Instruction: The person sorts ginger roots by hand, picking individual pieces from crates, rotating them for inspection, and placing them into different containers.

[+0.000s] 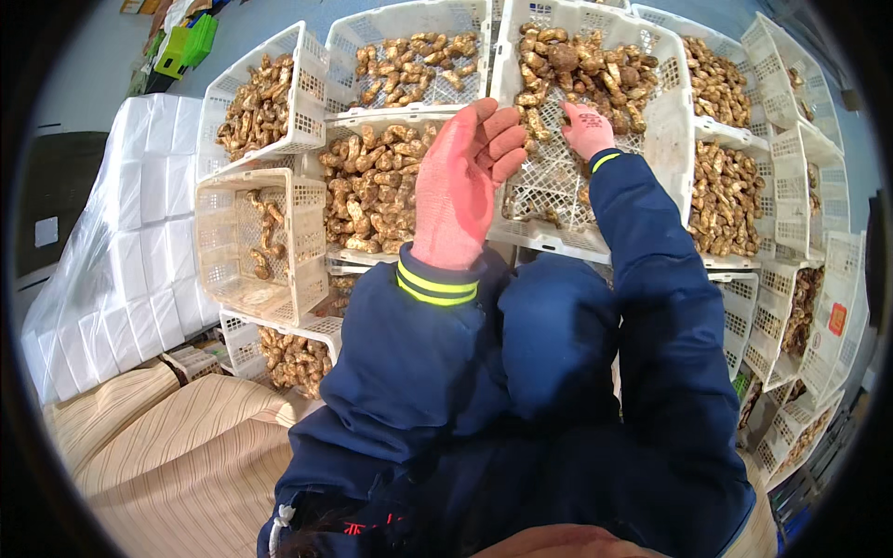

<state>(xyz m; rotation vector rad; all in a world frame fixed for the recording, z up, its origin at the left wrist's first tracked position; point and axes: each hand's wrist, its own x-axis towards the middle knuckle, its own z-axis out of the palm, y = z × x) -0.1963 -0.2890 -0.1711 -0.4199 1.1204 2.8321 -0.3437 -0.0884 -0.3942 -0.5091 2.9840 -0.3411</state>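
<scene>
My left hand (469, 171), in a pink knit glove, is raised palm up with its fingers loosely curled. I see nothing in its palm. It hovers between a white plastic crate (593, 240) and a crate of brown-and-cream mushrooms (373, 185), which look like matsutake. Inside the white crate, my right hand (588, 129), also in a pink glove, reaches down beside a heap of mushrooms (582, 63). Its fingertips are close to the near side of the heap, and whether they grip one is hidden. Some of the crate's lattice floor (548, 178) shows nearer me.
Another mushroom crate (408, 59) stands behind on the left. A tilted crate (241, 230) at left holds a few thin mushrooms. Right of the main crate are more filled crates (725, 199). Plastic-wrapped white boxes (139, 230) are stacked far left; striped cloth (188, 446) lies near me.
</scene>
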